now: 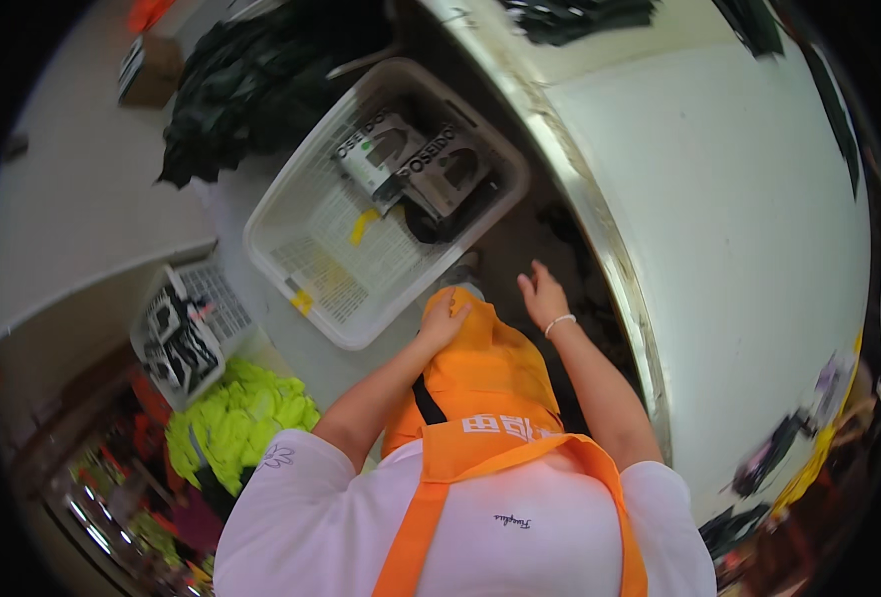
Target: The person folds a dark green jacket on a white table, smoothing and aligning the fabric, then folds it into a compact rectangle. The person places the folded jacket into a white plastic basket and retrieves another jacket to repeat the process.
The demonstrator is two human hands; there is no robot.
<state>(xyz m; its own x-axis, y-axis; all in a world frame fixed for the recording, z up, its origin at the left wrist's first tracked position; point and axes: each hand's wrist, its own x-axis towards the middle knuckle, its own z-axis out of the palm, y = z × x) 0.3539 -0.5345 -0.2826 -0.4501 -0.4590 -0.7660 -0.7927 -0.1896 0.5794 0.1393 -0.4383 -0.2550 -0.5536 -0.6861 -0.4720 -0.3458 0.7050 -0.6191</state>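
Observation:
My left hand [445,318] lies against the front of the orange apron [495,358], its fingers stretched along the cloth with nothing seen in them. To its right my right hand [544,297], with a pale bracelet at the wrist, is held in the air, thumb and fingers apart and nothing in it. Ahead of both hands stands a white plastic basket [271,244]. At its far right end lie packaged items in printed grey-and-black bags [445,169], with something dark beside them. A yellow strip [363,226] lies on the basket's bottom.
A long white table [719,199] runs along my right, with dark bundles at its far end. Dark cloth [236,95] is heaped beyond the basket. At left are a smaller white basket [226,298] holding black-and-white packages, bright yellow-green garments [241,413] and a cardboard box [150,72].

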